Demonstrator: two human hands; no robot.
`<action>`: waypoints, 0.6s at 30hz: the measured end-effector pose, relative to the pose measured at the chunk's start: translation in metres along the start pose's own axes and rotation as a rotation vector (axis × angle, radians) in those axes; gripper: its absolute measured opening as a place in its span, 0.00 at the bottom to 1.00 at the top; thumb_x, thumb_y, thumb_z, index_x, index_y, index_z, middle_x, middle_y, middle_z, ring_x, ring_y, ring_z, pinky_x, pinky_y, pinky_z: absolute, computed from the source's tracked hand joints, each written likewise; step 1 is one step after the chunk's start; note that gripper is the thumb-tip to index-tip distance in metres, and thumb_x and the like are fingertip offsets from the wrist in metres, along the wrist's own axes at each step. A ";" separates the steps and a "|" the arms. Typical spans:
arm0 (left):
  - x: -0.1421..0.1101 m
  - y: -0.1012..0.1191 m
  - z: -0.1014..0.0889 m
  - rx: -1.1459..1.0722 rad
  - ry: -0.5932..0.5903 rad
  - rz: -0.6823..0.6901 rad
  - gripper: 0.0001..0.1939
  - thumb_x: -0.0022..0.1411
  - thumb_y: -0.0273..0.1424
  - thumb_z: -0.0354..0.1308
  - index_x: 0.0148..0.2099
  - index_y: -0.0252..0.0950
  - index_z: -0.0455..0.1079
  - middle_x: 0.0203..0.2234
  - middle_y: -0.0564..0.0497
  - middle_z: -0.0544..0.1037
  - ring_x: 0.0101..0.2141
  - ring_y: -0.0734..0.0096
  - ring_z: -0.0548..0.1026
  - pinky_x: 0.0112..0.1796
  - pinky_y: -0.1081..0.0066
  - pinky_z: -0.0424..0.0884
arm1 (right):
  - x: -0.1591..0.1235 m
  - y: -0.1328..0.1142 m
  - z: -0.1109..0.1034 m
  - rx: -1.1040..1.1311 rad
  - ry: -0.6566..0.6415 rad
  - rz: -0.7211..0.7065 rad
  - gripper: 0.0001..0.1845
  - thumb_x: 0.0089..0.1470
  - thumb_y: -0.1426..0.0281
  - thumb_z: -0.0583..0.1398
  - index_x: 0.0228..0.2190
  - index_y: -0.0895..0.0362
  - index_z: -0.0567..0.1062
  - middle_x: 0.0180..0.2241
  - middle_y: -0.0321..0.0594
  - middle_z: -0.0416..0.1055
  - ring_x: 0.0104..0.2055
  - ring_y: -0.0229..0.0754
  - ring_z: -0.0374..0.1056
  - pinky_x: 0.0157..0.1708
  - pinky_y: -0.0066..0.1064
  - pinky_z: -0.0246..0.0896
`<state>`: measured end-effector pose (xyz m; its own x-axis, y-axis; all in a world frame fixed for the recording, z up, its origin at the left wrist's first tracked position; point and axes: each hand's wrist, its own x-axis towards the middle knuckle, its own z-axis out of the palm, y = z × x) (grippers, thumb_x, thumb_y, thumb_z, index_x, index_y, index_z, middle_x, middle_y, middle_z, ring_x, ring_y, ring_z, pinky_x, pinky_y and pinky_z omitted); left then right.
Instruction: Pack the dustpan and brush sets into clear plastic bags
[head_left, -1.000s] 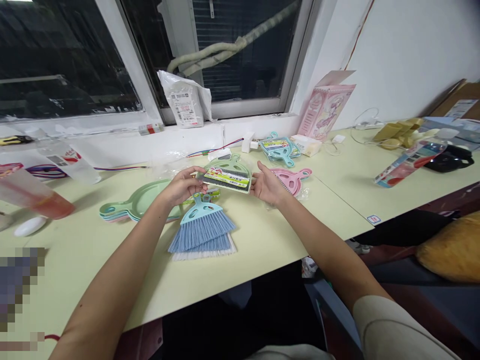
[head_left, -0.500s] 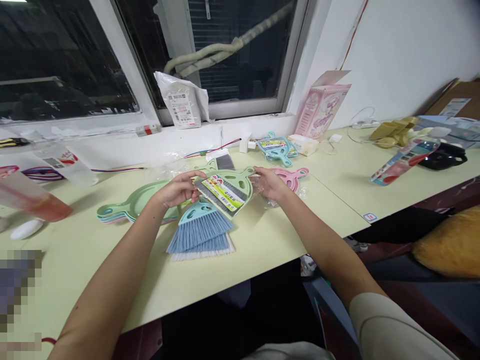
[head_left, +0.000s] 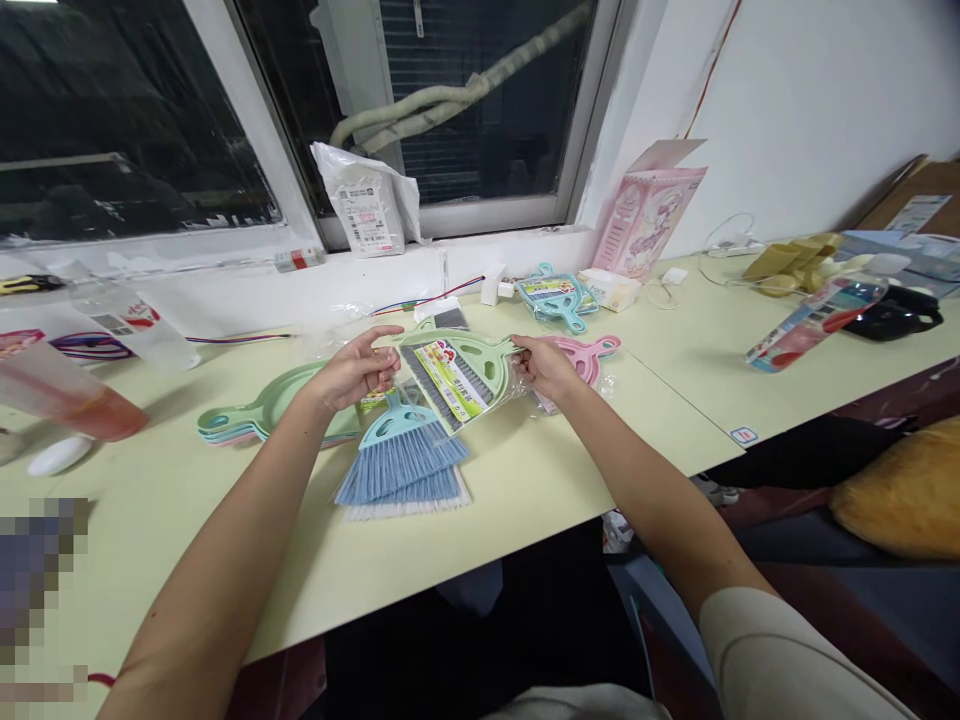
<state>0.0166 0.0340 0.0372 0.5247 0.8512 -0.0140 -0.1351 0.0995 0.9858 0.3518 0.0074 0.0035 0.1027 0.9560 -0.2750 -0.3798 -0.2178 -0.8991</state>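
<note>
A green dustpan-and-brush set [head_left: 459, 378] in clear wrapping, with a bright label across grey bristles, hangs tilted above the table. My right hand [head_left: 547, 368] is closed round its handle end. Just off its left edge, my left hand [head_left: 361, 368] has the index finger stretched out while the thumb and other fingers are pinched; whether clear film is between them I cannot make out. Below lie blue hand brushes [head_left: 405, 455] with bristles toward me, one white-tipped. Beside my left wrist is a stack of dustpans [head_left: 281, 405], green on top.
Pink wrapped dustpans [head_left: 589, 355] lie right of my right hand, blue wrapped sets [head_left: 555, 298] farther back. A drink cup [head_left: 75, 390] and a bottle [head_left: 135, 318] stand left. A leaning bottle [head_left: 814, 320] and a pink box [head_left: 646, 222] are right. The table [head_left: 540, 480] ends before my lap.
The wrapped green set has shifted slightly right and turned, its left edge now apart from my left fingertips. My left fingers have drawn together, with the index finger still extended. My right hand keeps its hold.
</note>
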 end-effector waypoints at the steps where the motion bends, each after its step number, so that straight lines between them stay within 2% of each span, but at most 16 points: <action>1: 0.001 0.000 0.000 0.004 0.031 0.004 0.33 0.52 0.27 0.73 0.60 0.40 0.68 0.27 0.55 0.76 0.21 0.78 0.68 0.23 0.76 0.65 | 0.000 0.000 0.000 0.010 0.001 -0.009 0.10 0.60 0.72 0.63 0.28 0.56 0.68 0.17 0.33 0.64 0.16 0.32 0.54 0.12 0.22 0.40; 4: 0.007 -0.003 -0.003 0.025 0.191 0.026 0.31 0.51 0.27 0.73 0.56 0.37 0.69 0.27 0.54 0.76 0.21 0.77 0.69 0.24 0.75 0.66 | 0.003 0.001 -0.002 0.046 0.017 -0.037 0.09 0.60 0.72 0.61 0.28 0.56 0.67 0.17 0.33 0.65 0.16 0.32 0.53 0.12 0.21 0.39; 7: 0.012 -0.005 -0.005 0.019 0.355 0.046 0.28 0.50 0.25 0.72 0.52 0.35 0.69 0.27 0.53 0.77 0.24 0.75 0.73 0.27 0.73 0.71 | 0.005 0.003 -0.002 0.055 0.040 -0.066 0.07 0.60 0.72 0.61 0.30 0.56 0.69 0.18 0.35 0.67 0.17 0.32 0.56 0.12 0.21 0.42; 9: 0.012 -0.004 -0.005 0.018 0.403 0.019 0.25 0.51 0.27 0.73 0.50 0.35 0.68 0.30 0.49 0.79 0.27 0.71 0.77 0.30 0.69 0.76 | 0.005 0.004 -0.002 0.051 0.060 -0.082 0.06 0.59 0.72 0.61 0.30 0.57 0.70 0.18 0.36 0.68 0.17 0.33 0.59 0.13 0.21 0.45; 11: 0.010 -0.001 0.000 0.041 0.383 -0.050 0.23 0.54 0.33 0.73 0.49 0.33 0.69 0.35 0.42 0.81 0.32 0.61 0.81 0.33 0.61 0.80 | 0.003 0.004 -0.001 0.052 0.077 -0.096 0.05 0.58 0.71 0.61 0.31 0.56 0.70 0.19 0.38 0.70 0.18 0.35 0.61 0.13 0.22 0.49; 14: 0.005 0.006 0.015 0.080 0.256 -0.164 0.24 0.55 0.35 0.74 0.48 0.31 0.70 0.41 0.33 0.82 0.38 0.49 0.84 0.37 0.51 0.82 | 0.000 0.002 0.002 0.059 0.072 -0.117 0.04 0.58 0.72 0.60 0.31 0.56 0.70 0.20 0.40 0.72 0.20 0.36 0.64 0.15 0.23 0.54; 16: 0.003 0.008 0.022 0.103 0.221 -0.190 0.23 0.52 0.29 0.76 0.46 0.30 0.71 0.37 0.35 0.82 0.37 0.49 0.84 0.38 0.52 0.83 | -0.002 0.002 0.003 0.051 0.062 -0.119 0.03 0.57 0.74 0.59 0.31 0.56 0.69 0.21 0.42 0.74 0.20 0.37 0.66 0.16 0.24 0.56; 18: 0.004 0.008 0.024 0.121 0.264 -0.168 0.21 0.49 0.24 0.76 0.43 0.30 0.72 0.31 0.40 0.81 0.33 0.54 0.83 0.36 0.54 0.83 | -0.004 0.002 0.005 0.031 0.044 -0.113 0.04 0.56 0.76 0.58 0.30 0.56 0.69 0.21 0.42 0.74 0.21 0.38 0.68 0.17 0.24 0.59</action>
<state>0.0374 0.0261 0.0490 0.2929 0.9338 -0.2054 0.0440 0.2014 0.9785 0.3465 0.0039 0.0045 0.1866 0.9643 -0.1879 -0.3914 -0.1025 -0.9145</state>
